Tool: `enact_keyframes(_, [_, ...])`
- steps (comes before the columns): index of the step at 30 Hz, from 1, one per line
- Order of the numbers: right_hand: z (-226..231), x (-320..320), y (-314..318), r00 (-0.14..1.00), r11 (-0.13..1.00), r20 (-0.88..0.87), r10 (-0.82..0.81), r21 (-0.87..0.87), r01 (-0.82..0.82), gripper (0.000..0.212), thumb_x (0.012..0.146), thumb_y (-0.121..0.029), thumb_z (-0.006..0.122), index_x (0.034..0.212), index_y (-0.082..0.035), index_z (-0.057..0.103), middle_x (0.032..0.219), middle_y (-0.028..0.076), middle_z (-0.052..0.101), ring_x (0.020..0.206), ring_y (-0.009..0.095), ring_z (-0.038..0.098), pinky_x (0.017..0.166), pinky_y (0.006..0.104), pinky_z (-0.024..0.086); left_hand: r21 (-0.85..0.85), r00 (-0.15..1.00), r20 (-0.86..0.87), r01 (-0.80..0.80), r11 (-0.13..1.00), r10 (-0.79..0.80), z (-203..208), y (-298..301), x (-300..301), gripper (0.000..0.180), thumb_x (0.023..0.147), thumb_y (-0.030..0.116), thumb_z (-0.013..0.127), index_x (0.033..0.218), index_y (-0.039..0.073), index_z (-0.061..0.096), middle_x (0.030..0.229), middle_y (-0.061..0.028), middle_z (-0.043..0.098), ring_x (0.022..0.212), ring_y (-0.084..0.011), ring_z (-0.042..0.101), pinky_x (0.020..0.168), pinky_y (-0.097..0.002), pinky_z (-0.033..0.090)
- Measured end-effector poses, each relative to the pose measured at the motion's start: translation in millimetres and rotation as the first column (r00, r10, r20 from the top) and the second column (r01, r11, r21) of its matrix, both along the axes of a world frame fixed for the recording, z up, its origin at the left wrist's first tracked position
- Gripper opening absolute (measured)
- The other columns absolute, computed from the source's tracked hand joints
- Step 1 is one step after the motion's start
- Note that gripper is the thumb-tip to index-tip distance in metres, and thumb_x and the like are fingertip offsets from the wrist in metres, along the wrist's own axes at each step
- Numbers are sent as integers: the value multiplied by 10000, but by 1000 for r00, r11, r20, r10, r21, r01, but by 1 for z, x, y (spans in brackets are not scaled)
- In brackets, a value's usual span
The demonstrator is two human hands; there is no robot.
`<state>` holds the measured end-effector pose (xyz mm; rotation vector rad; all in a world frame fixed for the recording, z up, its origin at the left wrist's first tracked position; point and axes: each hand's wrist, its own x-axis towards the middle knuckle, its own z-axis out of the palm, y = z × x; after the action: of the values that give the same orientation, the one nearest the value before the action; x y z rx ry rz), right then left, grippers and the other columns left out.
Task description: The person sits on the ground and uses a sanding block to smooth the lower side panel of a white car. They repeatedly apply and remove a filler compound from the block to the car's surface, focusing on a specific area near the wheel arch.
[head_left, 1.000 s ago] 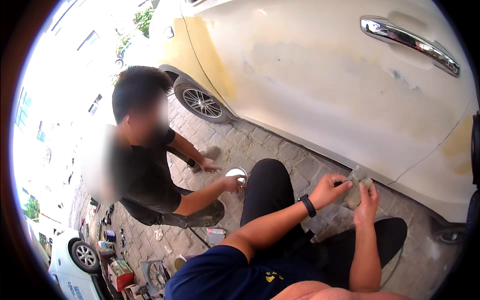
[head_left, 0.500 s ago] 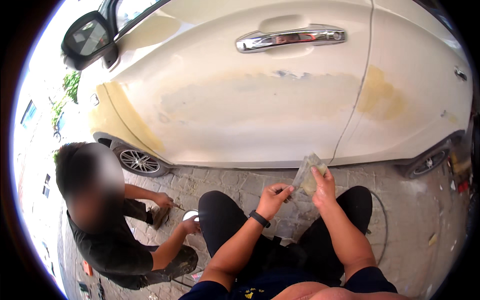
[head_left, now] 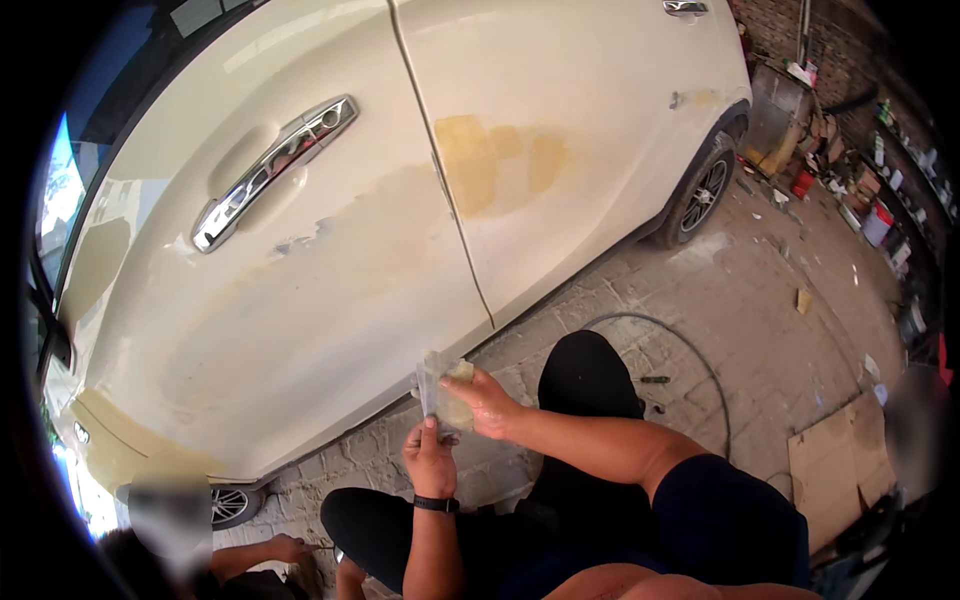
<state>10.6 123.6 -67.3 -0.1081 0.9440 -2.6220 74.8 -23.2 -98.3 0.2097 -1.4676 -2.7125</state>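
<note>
My left hand (head_left: pixel 430 458), with a black band at its wrist, pinches the lower edge of a clear flat plastic piece (head_left: pixel 429 378) between thumb and fingers. My right hand (head_left: pixel 487 403) is closed on a yellowish flat piece (head_left: pixel 459 412) right beside it, thumb on top. The two pieces overlap, and I cannot tell whether they are joined. Both hands are above my knees, close to the lower edge of a cream car door (head_left: pixel 300 330). Greyish sanded areas and dark scuffs mark that door below its chrome handle (head_left: pixel 275 172).
Yellow filler patches (head_left: pixel 490 160) cover part of the rear door. A co-worker's arm (head_left: pixel 245 556) shows at lower left. A dark hose (head_left: pixel 715 375) curves over the paving at right. Cardboard (head_left: pixel 840 465), a red-and-white bucket (head_left: pixel 877 222) and clutter line the right side.
My view has swung right toward the car's rear, so the co-worker now sits at the lower left rim. Both hands still grip the flat pieces, with the left now upright below them.
</note>
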Motion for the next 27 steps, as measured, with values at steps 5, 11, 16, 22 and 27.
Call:
enact_keyframes(5, [2, -1, 0, 988, 985, -111, 107, -125, -121, 390, 1019, -74, 632, 1399, -22, 558, 1255, 94, 686, 1161, 205, 674, 1001, 376, 557, 67, 1000, -13, 12, 998, -11, 2, 1, -2, 182, 1061, 267, 658, 1032, 96, 712, 996, -16, 744, 845, -118, 649, 724, -292, 465])
enact_keyframes(11, [3, -6, 2, 995, 998, -91, 49, -31, -52, 402, 987, -58, 667, 1374, -22, 564, 1205, 80, 683, 1097, 173, 665, 969, 367, 560, -10, 997, -78, 14, 1000, -15, -2, -1, -6, 228, 1076, 284, 636, 1053, 68, 705, 1023, -35, 736, 869, -121, 644, 733, -302, 473])
enact_keyframes(16, [5, -6, 4, 997, 1000, -76, 24, 10, -23, 307, 977, -52, 695, 1265, -21, 592, 1182, 87, 696, 1099, 175, 673, 965, 352, 554, -71, 997, -75, -28, 997, 22, -3, -1, -6, 247, 1077, 283, 634, 1037, 46, 691, 1034, -51, 727, 888, -133, 648, 742, -312, 482])
enact_keyframes(22, [3, -8, 3, 995, 997, -97, -13, 80, 21, 327, 968, -70, 719, 1269, -27, 598, 1130, 33, 672, 1033, 125, 642, 904, 324, 541, -139, 997, -78, -35, 990, 24, 5, -3, -4, 240, 1079, 282, 631, 1001, 59, 674, 1017, -38, 715, 875, -127, 638, 727, -302, 479])
enact_keyframes(27, [0, -8, 1, 993, 996, -117, 11, 89, -1, 332, 970, -72, 716, 1278, -35, 597, 1129, 28, 666, 1044, 121, 633, 906, 319, 535, -100, 996, -86, -6, 995, -3, 6, -7, -5, 219, 1077, 281, 634, 1028, 71, 676, 1031, -40, 722, 884, -127, 644, 732, -306, 478])
